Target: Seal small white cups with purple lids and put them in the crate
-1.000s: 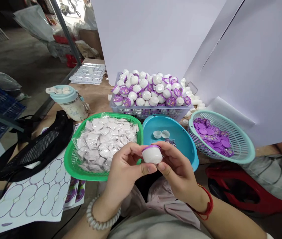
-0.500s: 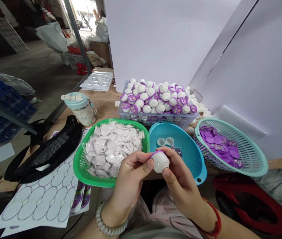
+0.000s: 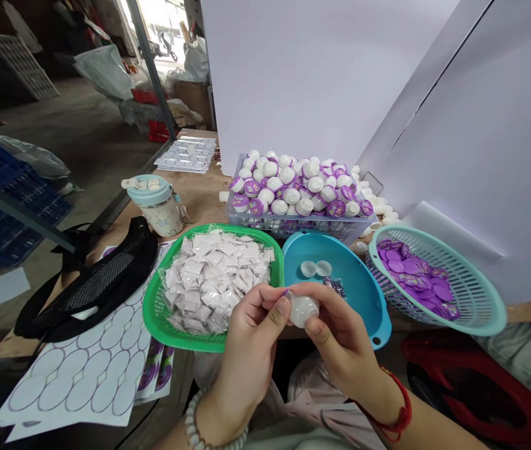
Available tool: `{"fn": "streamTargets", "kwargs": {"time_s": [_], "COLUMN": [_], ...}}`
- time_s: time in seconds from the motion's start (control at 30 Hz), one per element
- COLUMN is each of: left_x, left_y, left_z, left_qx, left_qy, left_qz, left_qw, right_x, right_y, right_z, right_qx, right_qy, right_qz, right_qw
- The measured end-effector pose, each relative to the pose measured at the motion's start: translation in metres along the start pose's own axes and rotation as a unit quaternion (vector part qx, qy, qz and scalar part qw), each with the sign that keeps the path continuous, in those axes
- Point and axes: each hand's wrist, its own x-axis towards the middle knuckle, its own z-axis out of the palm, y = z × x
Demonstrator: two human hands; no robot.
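Note:
My left hand (image 3: 246, 337) and my right hand (image 3: 340, 331) together hold a small white plastic cup (image 3: 303, 310) between thumbs and fingertips. Only a thin purple edge shows at its top; my fingers hide the rest of the rim. Just beyond my left hand, a green plastic basket (image 3: 156, 311) holds a heap of small white sachets (image 3: 213, 281) in clear film. Beyond my right hand lies a teal bowl (image 3: 356, 281) with a pair of clear small cups (image 3: 316, 269) and a small foil packet (image 3: 334, 287) in it.
A lavender crate (image 3: 303, 226) heaped with purple-topped white cups stands behind the bowl. A mint basket (image 3: 474, 278) holds purple discs. Nearby are a lidded bottle (image 3: 155, 207), a black mesh bag (image 3: 101, 281), printed oval label sheets (image 3: 77, 381) and a red stool (image 3: 462, 387).
The cup has turned in my fingers, so its purple top has gone from clearly visible to a thin edge. The whole view has shifted slightly as my head moved.

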Motion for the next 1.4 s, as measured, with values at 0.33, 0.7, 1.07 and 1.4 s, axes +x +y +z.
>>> {"fn": "streamTargets", "kwargs": {"time_s": [0.33, 0.7, 1.07, 1.4], "left_x": [-0.005, -0.017, -0.026, -0.033], "left_y": [0.002, 0.001, 0.004, 0.011], "left_z": [0.0, -0.01, -0.013, 0.001], "left_qx": [0.007, 0.138, 0.111, 0.029], "left_qy": [-0.009, -0.09, -0.097, -0.044], "left_qz": [-0.013, 0.098, 0.121, 0.051], "left_qw": [1.0, 0.982, 0.982, 0.997], "right_x": [-0.001, -0.009, -0.012, -0.014], "right_y": [0.002, -0.005, -0.017, -0.015], "right_z": [-0.001, 0.011, 0.012, 0.014], "right_qx": [-0.021, 0.127, 0.045, -0.008], "right_qy": [-0.022, 0.057, 0.024, 0.002], "right_qz": [-0.019, -0.015, -0.083, -0.101], "right_qw": [0.999, 0.99, 0.995, 0.995]}}
